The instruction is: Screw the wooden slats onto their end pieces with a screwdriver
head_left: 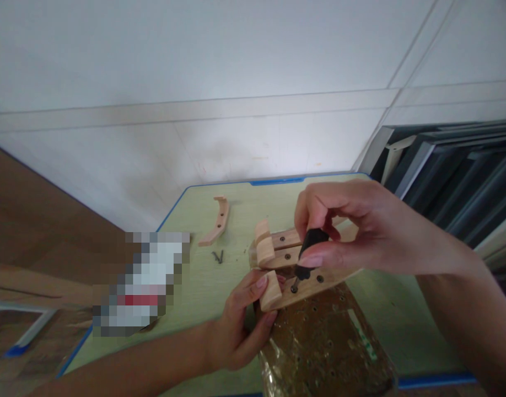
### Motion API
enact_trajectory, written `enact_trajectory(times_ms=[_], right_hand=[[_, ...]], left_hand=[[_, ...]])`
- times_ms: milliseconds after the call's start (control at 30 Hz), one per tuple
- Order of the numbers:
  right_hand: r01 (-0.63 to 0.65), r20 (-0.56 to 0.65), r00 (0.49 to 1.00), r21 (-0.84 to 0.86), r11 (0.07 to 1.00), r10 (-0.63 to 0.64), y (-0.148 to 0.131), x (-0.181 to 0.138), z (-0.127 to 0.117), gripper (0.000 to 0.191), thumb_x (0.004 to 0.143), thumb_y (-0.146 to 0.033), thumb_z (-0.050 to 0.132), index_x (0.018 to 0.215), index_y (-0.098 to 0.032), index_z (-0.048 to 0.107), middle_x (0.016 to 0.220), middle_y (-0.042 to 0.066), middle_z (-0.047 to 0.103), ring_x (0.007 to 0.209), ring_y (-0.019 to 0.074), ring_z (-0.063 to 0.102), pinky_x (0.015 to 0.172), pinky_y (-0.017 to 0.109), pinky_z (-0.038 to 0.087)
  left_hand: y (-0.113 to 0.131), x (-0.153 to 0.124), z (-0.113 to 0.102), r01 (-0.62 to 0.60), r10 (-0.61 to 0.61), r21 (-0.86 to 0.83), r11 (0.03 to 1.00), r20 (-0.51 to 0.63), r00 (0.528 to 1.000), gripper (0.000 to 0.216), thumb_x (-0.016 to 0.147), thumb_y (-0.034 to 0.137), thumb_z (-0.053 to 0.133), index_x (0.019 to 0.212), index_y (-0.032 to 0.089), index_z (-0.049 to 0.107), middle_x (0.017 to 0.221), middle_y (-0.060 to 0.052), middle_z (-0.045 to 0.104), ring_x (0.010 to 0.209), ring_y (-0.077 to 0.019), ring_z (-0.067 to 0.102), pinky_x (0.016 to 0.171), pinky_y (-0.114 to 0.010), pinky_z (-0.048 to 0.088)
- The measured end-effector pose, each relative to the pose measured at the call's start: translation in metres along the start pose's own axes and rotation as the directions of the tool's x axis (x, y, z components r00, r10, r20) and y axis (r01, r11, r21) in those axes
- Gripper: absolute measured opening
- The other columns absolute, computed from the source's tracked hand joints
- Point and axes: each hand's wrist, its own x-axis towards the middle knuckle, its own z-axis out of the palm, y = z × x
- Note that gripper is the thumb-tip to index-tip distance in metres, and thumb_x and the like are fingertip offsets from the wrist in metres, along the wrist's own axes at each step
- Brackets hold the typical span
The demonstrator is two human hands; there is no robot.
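Observation:
My left hand (247, 320) grips the near end of a pale wooden hook piece (272, 291), thumb on top and fingers below. In my right hand (344, 226) is a short black-handled screwdriver (313, 248), its tip down at a dark screw (294, 288) in that piece. Another dark screw or hole (319, 279) shows farther along it. Beside it lie more wooden hook pieces (265, 251) with dark screws, partly hidden behind my right hand. The pieces rest on a brown, tape-wrapped block (319, 342) dotted with small holes.
A curved wooden piece with two holes (220, 220) and a few loose screws (217, 257) lie on the pale green, blue-edged table (199, 298). At left is a blurred-out white object (154, 281). Dark framed panels (451, 171) lean at right; a white wall (236, 143) stands behind.

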Motion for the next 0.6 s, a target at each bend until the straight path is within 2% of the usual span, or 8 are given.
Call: enact_trajectory(times_ms=[133, 300, 500, 600], right_hand=[[-0.002, -0.048, 0.999, -0.066, 0.998, -0.002, -0.001, 0.001, 0.005, 0.034, 0.078, -0.031, 0.061, 0.062, -0.016, 0.036, 0.068, -0.002, 0.055, 0.056, 0.0043, 0.041, 0.048, 0.020, 0.033], [-0.045, -0.179, 0.984, -0.186, 0.982, 0.011, 0.001, 0.002, 0.009, 0.034, 0.078, -0.025, 0.058, 0.058, -0.017, 0.032, 0.062, -0.003, 0.050, 0.053, 0.0035, 0.037, 0.046, 0.021, 0.027], [-0.074, -0.273, 0.962, -0.154, 0.985, 0.030, 0.003, 0.005, 0.020, 0.044, 0.075, -0.013, 0.056, 0.055, -0.017, 0.017, 0.053, -0.005, 0.044, 0.048, 0.0024, 0.032, 0.044, 0.022, 0.022], [-0.046, -0.257, 0.966, -0.110, 0.993, 0.016, 0.002, 0.005, 0.020, 0.045, 0.076, -0.017, 0.058, 0.056, -0.017, 0.018, 0.055, -0.004, 0.048, 0.048, 0.0022, 0.038, 0.044, 0.021, 0.024]], left_hand=[[0.001, 0.001, 0.001, -0.003, 0.003, 0.011, 1.000, -0.008, 1.000, 0.078, 0.068, -0.008, 0.044, 0.136, 0.015, 0.014, 0.111, -0.013, 0.046, 0.104, -0.0235, 0.045, 0.086, -0.040, 0.043], [0.001, 0.002, 0.002, -0.001, 0.001, 0.001, 1.000, -0.010, 1.000, 0.075, 0.070, -0.006, 0.043, 0.136, 0.016, 0.015, 0.111, -0.013, 0.047, 0.105, -0.0241, 0.046, 0.086, -0.042, 0.043], [0.001, 0.004, 0.001, -0.003, 0.003, 0.000, 1.000, -0.001, 1.000, 0.074, 0.071, -0.005, 0.043, 0.136, 0.017, 0.015, 0.113, -0.013, 0.046, 0.103, -0.0229, 0.046, 0.086, -0.042, 0.044], [0.001, 0.004, 0.000, -0.002, 0.002, 0.007, 1.000, -0.004, 1.000, 0.074, 0.071, -0.005, 0.043, 0.136, 0.017, 0.014, 0.113, -0.013, 0.045, 0.103, -0.0229, 0.045, 0.086, -0.043, 0.044]])
